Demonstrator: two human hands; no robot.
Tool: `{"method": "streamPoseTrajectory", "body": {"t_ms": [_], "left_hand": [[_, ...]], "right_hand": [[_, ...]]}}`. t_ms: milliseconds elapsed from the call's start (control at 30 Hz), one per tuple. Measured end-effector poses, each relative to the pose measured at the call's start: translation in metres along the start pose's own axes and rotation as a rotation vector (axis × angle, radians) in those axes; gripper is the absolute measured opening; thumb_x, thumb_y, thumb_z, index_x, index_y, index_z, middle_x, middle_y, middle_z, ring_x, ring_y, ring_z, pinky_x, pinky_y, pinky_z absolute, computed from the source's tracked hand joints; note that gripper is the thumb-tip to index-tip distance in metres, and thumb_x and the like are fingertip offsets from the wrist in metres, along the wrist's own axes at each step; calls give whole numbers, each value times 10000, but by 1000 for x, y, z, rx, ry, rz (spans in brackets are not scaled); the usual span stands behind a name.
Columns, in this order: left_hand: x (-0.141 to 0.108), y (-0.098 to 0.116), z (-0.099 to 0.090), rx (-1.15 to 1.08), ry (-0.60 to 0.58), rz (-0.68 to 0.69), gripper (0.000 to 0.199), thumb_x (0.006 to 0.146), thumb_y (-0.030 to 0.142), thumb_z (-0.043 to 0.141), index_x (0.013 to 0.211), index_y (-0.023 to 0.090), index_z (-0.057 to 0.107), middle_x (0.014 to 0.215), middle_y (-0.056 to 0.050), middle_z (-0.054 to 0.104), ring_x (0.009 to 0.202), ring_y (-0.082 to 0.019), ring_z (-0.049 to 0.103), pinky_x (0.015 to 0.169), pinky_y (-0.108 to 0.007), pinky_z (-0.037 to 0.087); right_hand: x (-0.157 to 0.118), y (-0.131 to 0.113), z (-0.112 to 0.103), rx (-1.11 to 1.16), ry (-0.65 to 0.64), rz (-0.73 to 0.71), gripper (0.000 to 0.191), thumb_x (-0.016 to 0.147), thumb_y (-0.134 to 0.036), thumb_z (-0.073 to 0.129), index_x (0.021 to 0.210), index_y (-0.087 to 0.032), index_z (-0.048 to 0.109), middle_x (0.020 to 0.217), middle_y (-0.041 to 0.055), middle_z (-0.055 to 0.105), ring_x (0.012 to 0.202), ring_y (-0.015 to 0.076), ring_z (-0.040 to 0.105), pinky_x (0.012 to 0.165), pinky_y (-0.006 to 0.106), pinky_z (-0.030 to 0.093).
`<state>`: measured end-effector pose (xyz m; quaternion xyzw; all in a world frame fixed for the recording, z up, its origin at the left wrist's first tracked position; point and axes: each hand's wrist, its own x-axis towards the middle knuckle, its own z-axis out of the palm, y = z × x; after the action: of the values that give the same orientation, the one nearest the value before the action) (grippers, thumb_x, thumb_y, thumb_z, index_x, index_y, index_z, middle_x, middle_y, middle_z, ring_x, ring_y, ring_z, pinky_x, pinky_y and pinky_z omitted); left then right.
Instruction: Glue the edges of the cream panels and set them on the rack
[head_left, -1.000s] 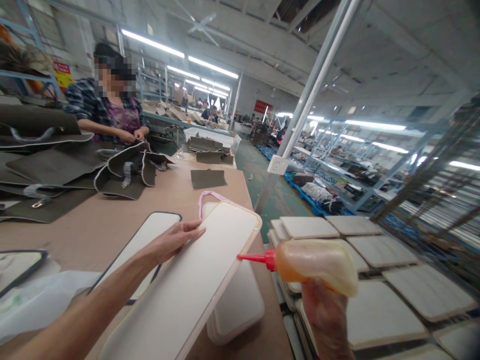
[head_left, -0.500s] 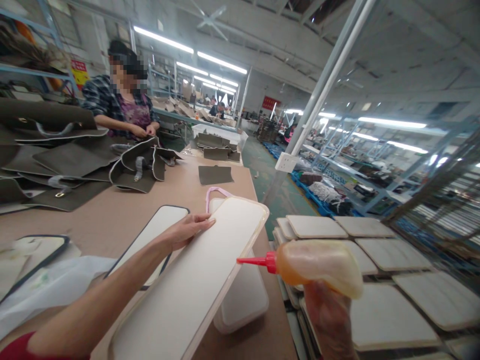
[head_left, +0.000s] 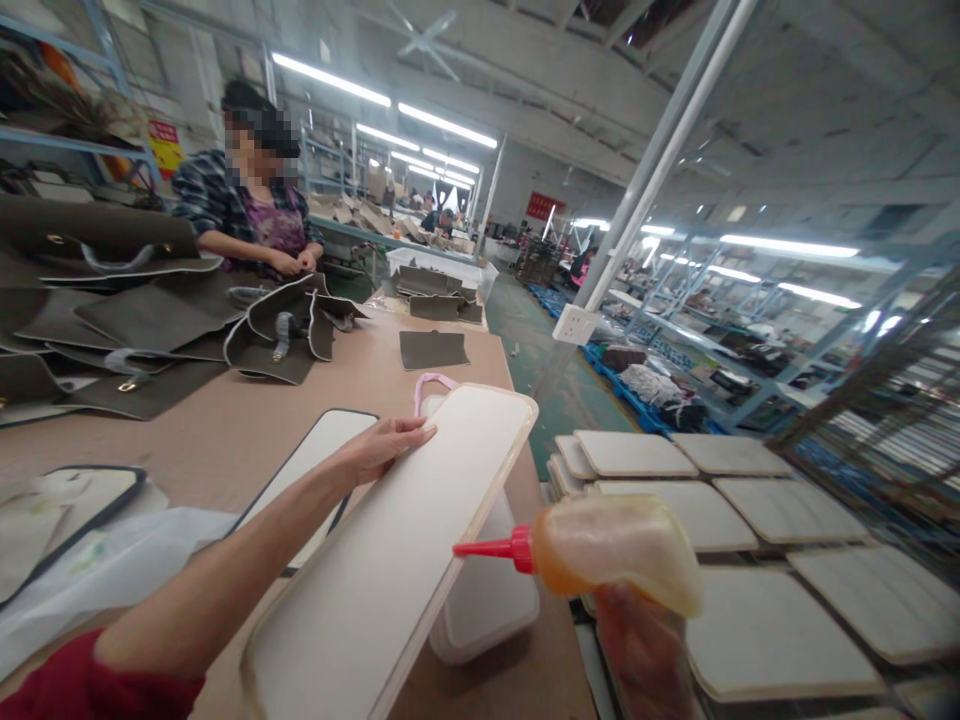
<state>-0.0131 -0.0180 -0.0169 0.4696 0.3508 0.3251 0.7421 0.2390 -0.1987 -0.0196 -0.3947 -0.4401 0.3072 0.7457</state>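
My left hand grips a long white panel with rounded corners by its far left edge, thumb on top. The panel is tilted above the table. My right hand is wrapped round a squeeze bottle of amber liquid, held on its side. Its red nozzle points left, the tip at the panel's right edge, where a glossy strip runs along the border. Beneath the panel lies a stack of white pieces. Left of it, a dark-edged white panel rests on the table.
Dark bag pieces are heaped at the far left, near a person working across the table. White boards stand in stacks at the right. Translucent sheeting lies at the near left. A pole rises beyond the table.
The bottle in my right hand has moved left and toward me, its nozzle tip travelling down the panel's right edge. My left hand keeps its grip, and the panel has shifted slightly.
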Motion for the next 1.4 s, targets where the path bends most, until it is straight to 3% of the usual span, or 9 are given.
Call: {"method": "streamPoseTrajectory", "body": {"t_ms": [100, 167, 267, 367, 467, 567, 1033, 1167, 1400], "left_hand": [[3, 4, -1, 10, 63, 28, 510, 612, 414, 862, 1002, 122, 714, 782, -83, 761, 647, -195, 684, 583, -257, 545], [3, 7, 0, 28, 114, 47, 528, 584, 403, 877, 1001, 122, 713, 754, -75, 757, 631, -191, 679, 563, -244, 537], [-4, 10, 0, 69, 110, 73, 562, 573, 396, 884, 1041, 136, 712, 776, -71, 760, 638, -196, 684, 555, -236, 533], [-16, 11, 0, 112, 62, 87, 583, 626, 443, 849, 1119, 167, 704, 831, -69, 765, 650, -209, 692, 539, -236, 525], [-26, 11, 2, 155, 43, 69, 600, 678, 471, 813, 1193, 194, 681, 879, -67, 765, 675, -225, 701, 541, -245, 530], [-33, 12, 5, 176, 14, 69, 589, 708, 448, 800, 1233, 220, 663, 920, -59, 765, 711, -229, 705, 568, -250, 545], [-28, 9, 5, 42, -8, 38, 595, 691, 391, 828, 1234, 218, 654, 937, -63, 765, 726, -211, 701, 592, -248, 555], [-25, 9, 6, 44, -6, 42, 569, 719, 405, 808, 1230, 212, 650, 947, -71, 765, 730, -206, 704, 599, -248, 556], [-22, 10, 7, 29, -21, 71, 517, 726, 411, 803, 1184, 208, 676, 932, -69, 767, 715, -190, 702, 598, -234, 550]], "right_hand": [[-22, 20, -1, 86, -83, 192, 570, 611, -348, 842, 1142, -217, 680, 847, 83, 764, 736, 283, 721, 613, 370, 614], [-25, 24, 2, 174, -74, 211, 603, 603, -402, 839, 1155, -223, 676, 825, 79, 764, 732, 299, 720, 636, 408, 612], [-1, 6, 6, 180, 112, 8, 439, 644, -363, 826, 1051, -234, 722, 708, 54, 752, 607, 247, 706, 600, 364, 606], [42, -25, 4, 180, 251, -167, 387, 602, -336, 859, 963, -275, 734, 719, -14, 745, 637, 167, 696, 669, 278, 592], [74, -43, -2, 132, 289, -325, 364, 571, -300, 881, 902, -267, 733, 735, -37, 737, 694, 138, 680, 729, 255, 565], [85, -42, -8, 102, 256, -371, 335, 588, -257, 873, 890, -258, 728, 741, -43, 731, 707, 127, 665, 725, 247, 555], [67, -27, -9, 155, 238, -261, 382, 549, -178, 879, 901, -258, 757, 787, -21, 769, 703, 127, 712, 708, 193, 583], [62, -25, -7, 138, 205, -258, 301, 589, -212, 869, 868, -253, 766, 773, 7, 769, 704, 154, 728, 697, 206, 589], [54, -28, -4, 96, 180, -234, 249, 573, -273, 888, 793, -254, 775, 686, 20, 756, 534, 132, 683, 613, 199, 584]]}}
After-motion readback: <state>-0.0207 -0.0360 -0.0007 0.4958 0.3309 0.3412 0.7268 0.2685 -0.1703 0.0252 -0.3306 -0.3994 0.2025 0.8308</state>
